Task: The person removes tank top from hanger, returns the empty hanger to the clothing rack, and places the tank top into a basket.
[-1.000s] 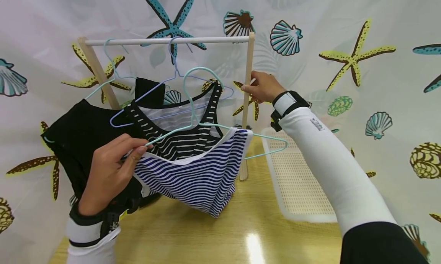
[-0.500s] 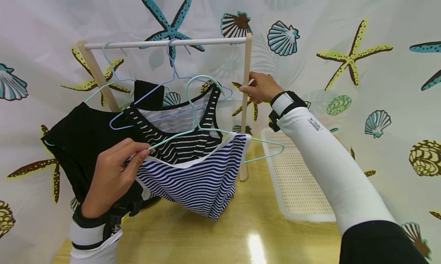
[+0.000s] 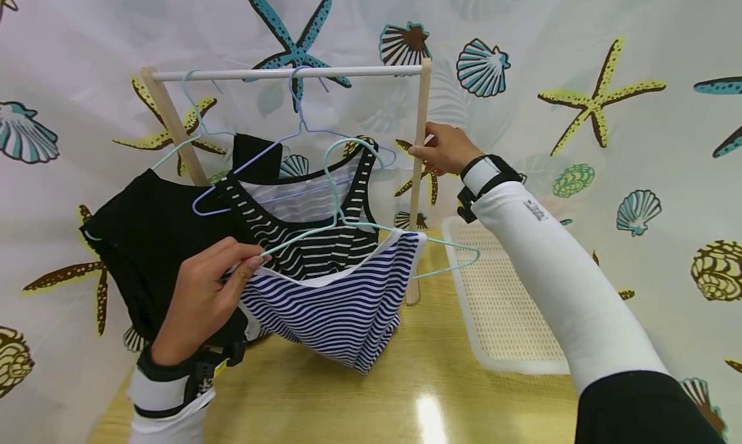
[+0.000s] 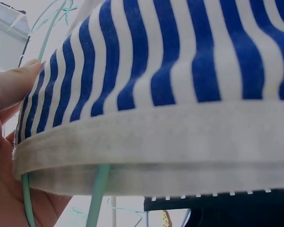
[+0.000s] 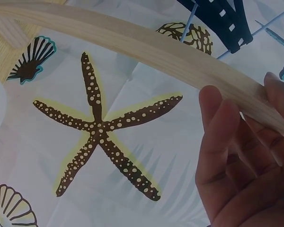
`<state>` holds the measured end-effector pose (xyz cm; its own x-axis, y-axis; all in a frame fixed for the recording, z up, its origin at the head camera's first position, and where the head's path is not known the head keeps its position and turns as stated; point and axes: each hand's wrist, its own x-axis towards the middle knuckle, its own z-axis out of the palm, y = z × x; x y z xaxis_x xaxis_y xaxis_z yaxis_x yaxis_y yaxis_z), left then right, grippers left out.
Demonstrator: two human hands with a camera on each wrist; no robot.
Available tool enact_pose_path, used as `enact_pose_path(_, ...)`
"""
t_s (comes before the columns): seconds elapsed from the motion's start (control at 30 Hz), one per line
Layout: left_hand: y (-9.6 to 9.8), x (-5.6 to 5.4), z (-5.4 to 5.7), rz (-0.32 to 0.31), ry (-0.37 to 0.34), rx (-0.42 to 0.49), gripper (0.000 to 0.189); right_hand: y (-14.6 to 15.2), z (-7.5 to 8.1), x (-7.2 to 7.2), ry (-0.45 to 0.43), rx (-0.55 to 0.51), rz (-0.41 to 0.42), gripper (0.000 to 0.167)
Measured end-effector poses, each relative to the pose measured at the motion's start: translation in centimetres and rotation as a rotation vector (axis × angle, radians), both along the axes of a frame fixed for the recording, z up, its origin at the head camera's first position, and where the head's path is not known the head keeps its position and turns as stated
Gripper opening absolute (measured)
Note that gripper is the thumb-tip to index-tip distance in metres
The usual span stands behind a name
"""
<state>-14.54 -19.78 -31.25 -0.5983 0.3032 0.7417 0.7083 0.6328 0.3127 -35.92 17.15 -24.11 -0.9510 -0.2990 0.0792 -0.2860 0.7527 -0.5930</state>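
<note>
In the head view my left hand [image 3: 209, 296] pinches one arm of a mint-green hanger [image 3: 310, 233], and a blue-and-white striped top [image 3: 342, 302] hangs from it. The hanger's hook points upward, apart from the rail, and its right arm sticks out past the fabric. The left wrist view shows the striped top [image 4: 156, 56] filling most of the frame, with green hanger parts below its white hem. My right hand [image 3: 449, 149] grips the right wooden upright [image 3: 420, 122] of the clothes rack. In the right wrist view, thumb and fingers [image 5: 213, 111] meet the wood.
From the rack's white rail [image 3: 261, 74] hang a black garment [image 3: 151, 218] at left and a black-and-white striped tank top [image 3: 313, 244] on a lavender hanger [image 3: 301, 129]. A white perforated basket [image 3: 510, 302] lies on the wooden table [image 3: 324, 405] at right. Behind is a seashell-patterned curtain [image 3: 608, 12].
My left hand has shifted slightly right and down with the green hanger and the blue-striped top. The right hand keeps its grip on the upright. The head view has shifted a little.
</note>
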Motion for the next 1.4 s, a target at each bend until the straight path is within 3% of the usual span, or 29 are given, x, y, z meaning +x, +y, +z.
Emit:
enact_pose_path(0.27,-0.3,0.1,-0.4,0.015,-0.030,-0.033,0.020,0.1,-0.5,0.1,-0.004,-0.015,-0.010,0.041)
enact_pose_path(0.53,-0.6,1.1,-0.6,0.039,-0.044,-0.039,0.023,-0.3,-1.1,0.0,-0.013,-0.014,0.018,0.044)
enact_pose_path(0.73,-0.5,0.9,-0.5,0.014,-0.027,-0.029,0.023,0.1,-0.3,0.3,0.010,0.012,-0.003,0.040)
enact_pose_path(1.03,-0.4,0.7,-0.6,-0.009,-0.018,-0.019,0.023,1.7,0.6,0.9,-0.096,0.083,0.011,0.069)
enact_pose_path(1.17,-0.4,0.4,-0.7,-0.016,-0.023,-0.009,0.022,2.9,0.6,1.7,-0.142,0.110,0.059,0.070)
enact_pose_path(1.4,-0.4,0.4,-1.1,-0.019,-0.028,-0.001,0.021,4.9,-0.4,4.5,-0.180,0.173,0.130,0.069)
